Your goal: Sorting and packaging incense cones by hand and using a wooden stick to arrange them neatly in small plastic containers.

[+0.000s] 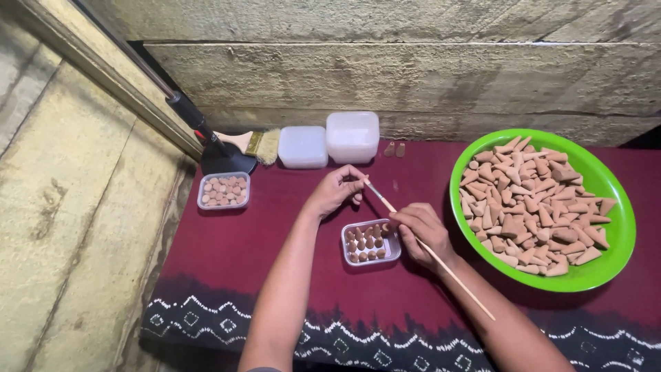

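My left hand [335,190] pinches the upper tip of a long thin wooden stick [385,203]. My right hand [423,231] grips the same stick near its middle, and the stick slants down to the right past my forearm. Just left of my right hand sits a small clear plastic box [370,243] with several brown cones standing upright in it. A round green tray [609,207] at the right is heaped with many more brown cones [533,207].
A second small clear box of cones [224,191] stands at the left on the dark red cloth [275,241]. At the back are two white lidded tubs [352,136], a paintbrush [258,143], two loose cones [394,149] and a wooden wall.
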